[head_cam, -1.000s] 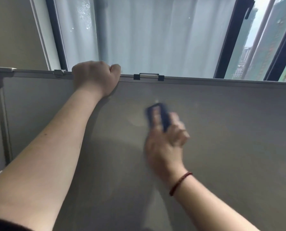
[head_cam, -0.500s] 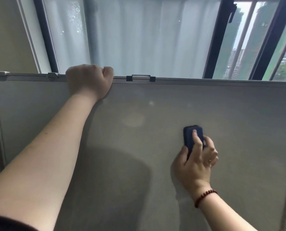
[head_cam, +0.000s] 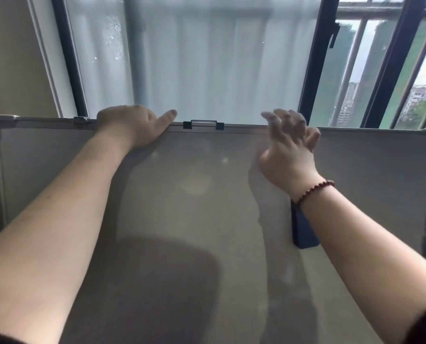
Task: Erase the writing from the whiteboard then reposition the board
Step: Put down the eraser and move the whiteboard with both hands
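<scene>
Released from the right hand, the blue eraser (head_cam: pixel 303 229) now clings alone to the whiteboard (head_cam: pixel 194 219), low toward its right side. Left hand (head_cam: pixel 132 125) grips the board's top rail. Right hand (head_cam: pixel 287 145), fingers spread and empty, reaches toward that rail.

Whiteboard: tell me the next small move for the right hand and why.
Probably close the right hand over the top edge of the whiteboard. It hovers open there, the left hand grips that edge, the eraser sits on the board, and no writing shows.
</scene>
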Available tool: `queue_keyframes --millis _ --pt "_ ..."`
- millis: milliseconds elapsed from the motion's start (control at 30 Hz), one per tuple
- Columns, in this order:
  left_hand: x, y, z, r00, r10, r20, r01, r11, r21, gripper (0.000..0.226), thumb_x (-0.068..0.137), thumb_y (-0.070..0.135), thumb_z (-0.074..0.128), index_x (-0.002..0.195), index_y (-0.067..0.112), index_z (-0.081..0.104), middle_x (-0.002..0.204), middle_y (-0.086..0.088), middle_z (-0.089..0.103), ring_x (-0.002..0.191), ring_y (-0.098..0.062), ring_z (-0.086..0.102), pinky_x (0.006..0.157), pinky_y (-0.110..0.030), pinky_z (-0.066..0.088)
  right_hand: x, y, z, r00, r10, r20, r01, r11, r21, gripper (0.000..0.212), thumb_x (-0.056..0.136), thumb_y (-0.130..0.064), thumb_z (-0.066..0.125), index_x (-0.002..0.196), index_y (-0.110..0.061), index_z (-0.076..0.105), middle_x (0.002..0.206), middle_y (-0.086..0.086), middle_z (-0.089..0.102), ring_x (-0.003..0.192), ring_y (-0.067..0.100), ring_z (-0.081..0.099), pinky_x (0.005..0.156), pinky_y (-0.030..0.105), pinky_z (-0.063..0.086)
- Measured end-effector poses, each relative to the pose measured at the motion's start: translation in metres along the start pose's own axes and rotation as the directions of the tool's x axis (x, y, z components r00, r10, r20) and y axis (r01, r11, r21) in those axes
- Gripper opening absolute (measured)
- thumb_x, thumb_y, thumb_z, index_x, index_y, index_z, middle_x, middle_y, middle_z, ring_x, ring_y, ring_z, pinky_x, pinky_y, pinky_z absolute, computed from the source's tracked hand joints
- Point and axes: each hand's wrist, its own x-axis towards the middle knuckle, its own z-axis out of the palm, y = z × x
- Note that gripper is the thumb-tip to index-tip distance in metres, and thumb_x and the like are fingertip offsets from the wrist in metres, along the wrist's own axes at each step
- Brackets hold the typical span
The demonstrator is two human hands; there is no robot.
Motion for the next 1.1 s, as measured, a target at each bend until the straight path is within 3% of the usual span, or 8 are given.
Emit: queue_keyframes --millis 100,200,333,433,500,700,833,1100 --pt "0.008 -0.010 -0.009 0.963 0.084 0.255 -0.069 0.995 -0.065 0.074 0.060 0.092 0.037 0.082 0.026 0.062 0.080 0.009 0.064 0.084 -0.015 0.061 0.079 -0.032 0.045 0.029 0.001 0.003 0.976 -0.011 0.216 0.032 0.995 -0.096 0.059 0.066 -0.008 0.040 0.122 -0.024 0.049 0.129 0.004 0.051 0.130 0.021 0.030 0.101 0.046 0.015" --pt "0.015 -0.014 -0.011 0.911 0.193 0.365 -0.160 0.980 -0.120 0.061 0.049 0.079 0.068 0.087 0.031 0.064 0.082 0.011 0.070 0.080 -0.011 0.066 0.081 -0.035 0.052 0.037 0.006 0.009 0.990 -0.054 0.128 0.064 0.995 -0.081 0.027 0.070 -0.010 0.045 0.093 -0.019 0.056 0.095 0.003 0.058 0.103 0.024 0.042 0.081 0.038 0.016" --pt "0.019 0.001 -0.001 0.944 0.205 0.260 -0.187 0.978 -0.094 0.060 0.047 0.075 0.072 0.076 0.024 0.060 0.075 0.007 0.064 0.076 -0.016 0.063 0.072 -0.033 0.049 0.044 0.015 0.017 0.998 -0.028 0.053 0.032 0.996 -0.084 0.017 0.066 -0.005 0.044 0.076 -0.015 0.055 0.080 0.004 0.053 0.099 0.025 0.039 0.078 0.035 0.014" --pt "0.025 0.018 0.010 0.955 0.244 0.166 -0.236 0.969 -0.067 0.058 0.052 0.075 0.069 0.068 0.023 0.049 0.071 0.006 0.055 0.072 -0.018 0.054 0.064 -0.031 0.040 0.046 0.031 0.025 0.999 0.019 0.033 -0.015 0.993 -0.120 0.021 0.068 -0.003 0.040 0.079 -0.013 0.054 0.083 0.005 0.050 0.102 0.026 0.037 0.085 0.039 0.019" --pt "0.031 0.030 0.018 0.950 0.285 0.126 -0.282 0.959 -0.037 0.057 0.055 0.076 0.066 0.068 0.025 0.044 0.074 0.007 0.054 0.076 -0.020 0.051 0.070 -0.031 0.038 0.050 0.043 0.030 0.999 0.032 0.023 -0.027 0.986 -0.167 0.021 0.069 -0.004 0.040 0.082 -0.013 0.054 0.085 0.005 0.049 0.103 0.025 0.036 0.082 0.039 0.017" --pt "0.057 0.077 0.058 0.937 0.350 0.019 -0.349 0.937 -0.029 0.077 0.062 0.075 0.061 0.120 0.024 0.055 0.123 -0.004 0.059 0.120 -0.028 0.045 0.096 -0.043 0.028 0.059 0.088 0.034 0.990 0.129 0.054 -0.111 0.961 -0.253 0.024 0.069 -0.004 0.039 0.087 -0.013 0.052 0.088 0.008 0.048 0.104 0.027 0.035 0.082 0.040 0.019" --pt "0.074 0.115 0.076 0.925 0.379 0.019 -0.375 0.921 -0.103 0.079 0.065 0.073 0.061 0.125 0.023 0.051 0.125 -0.008 0.054 0.122 -0.029 0.041 0.099 -0.043 0.027 0.062 0.123 0.031 0.978 0.196 0.074 -0.168 0.944 -0.284 0.029 0.073 0.000 0.037 0.095 -0.012 0.052 0.091 0.007 0.040 0.106 0.026 0.035 0.078 0.037 0.013" --pt "0.083 0.191 0.111 0.899 0.430 -0.081 -0.436 0.869 -0.233 0.075 0.076 0.061 0.060 0.137 0.022 0.040 0.135 -0.007 0.045 0.131 -0.026 0.033 0.109 -0.036 0.014 0.066 0.195 0.023 0.963 0.268 0.040 -0.240 0.913 -0.331 0.027 0.069 0.003 0.037 0.089 -0.012 0.049 0.093 0.008 0.046 0.107 0.025 0.034 0.093 0.041 0.022"
